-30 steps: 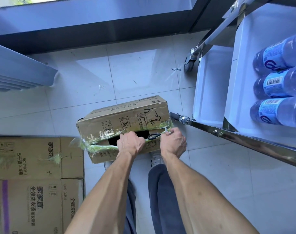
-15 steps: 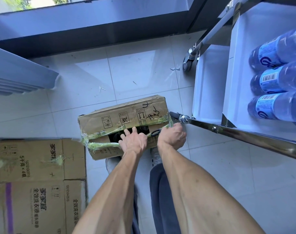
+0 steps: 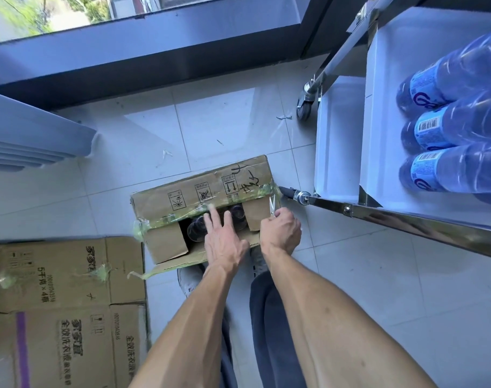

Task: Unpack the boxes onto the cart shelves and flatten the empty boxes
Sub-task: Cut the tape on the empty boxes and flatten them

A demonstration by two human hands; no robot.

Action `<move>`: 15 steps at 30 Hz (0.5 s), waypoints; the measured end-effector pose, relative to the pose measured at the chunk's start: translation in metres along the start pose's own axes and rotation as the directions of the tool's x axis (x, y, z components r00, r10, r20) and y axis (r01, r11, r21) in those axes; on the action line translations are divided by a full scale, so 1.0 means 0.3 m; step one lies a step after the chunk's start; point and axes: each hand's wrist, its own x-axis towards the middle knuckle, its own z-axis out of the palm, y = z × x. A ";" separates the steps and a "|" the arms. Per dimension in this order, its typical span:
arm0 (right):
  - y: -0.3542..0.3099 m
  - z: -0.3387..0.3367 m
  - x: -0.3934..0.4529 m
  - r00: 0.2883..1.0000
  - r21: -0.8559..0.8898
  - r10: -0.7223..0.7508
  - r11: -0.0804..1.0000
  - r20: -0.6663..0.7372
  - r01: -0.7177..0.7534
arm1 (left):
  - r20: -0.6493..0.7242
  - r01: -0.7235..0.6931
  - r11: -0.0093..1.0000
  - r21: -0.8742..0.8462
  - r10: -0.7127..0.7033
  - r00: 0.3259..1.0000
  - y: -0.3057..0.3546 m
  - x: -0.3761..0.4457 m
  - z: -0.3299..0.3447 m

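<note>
— What lies at the far left?

— Flattened cartons [image 3: 62, 303] with printed lettering, flat on the tiled floor [image 3: 210, 130], scraps of green tape stuck to them.

— And in the middle?

— A cardboard box [image 3: 199, 197] on the floor, just left of the cart's near wheel. Its near side is open, green tape hanging from the flaps, and dark bottle tops [image 3: 199, 228] show inside.

— The hands?

— The left hand [image 3: 224, 242] reaches into the opening with fingers straight and spread, holding nothing. The right hand [image 3: 280, 231] is curled round a pair of scissors [image 3: 272, 205] at the box's right corner; only the blades show above the fist. The two hands sit close together but do not touch.

— To the right?

— A steel cart [image 3: 406, 219] with white shelves. Three blue-labelled bottles [image 3: 448, 135] lie on their sides, side by side, on the upper shelf at the frame's right edge.
</note>
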 end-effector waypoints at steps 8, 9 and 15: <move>-0.023 -0.005 0.008 0.979 0.099 -0.063 0.994 0.192 0.045 | 0.308 0.274 0.599 -0.753 -0.048 0.950 0.069 0.047 -0.064; -0.022 -0.008 0.017 0.976 0.087 -0.051 0.996 0.211 0.033 | 0.348 0.302 0.569 -0.765 -0.030 0.937 0.088 0.048 -0.068; 0.022 -0.013 0.042 0.991 -0.073 0.106 0.992 0.082 -0.100 | 0.390 0.333 0.586 -0.739 -0.031 0.920 0.156 0.037 -0.022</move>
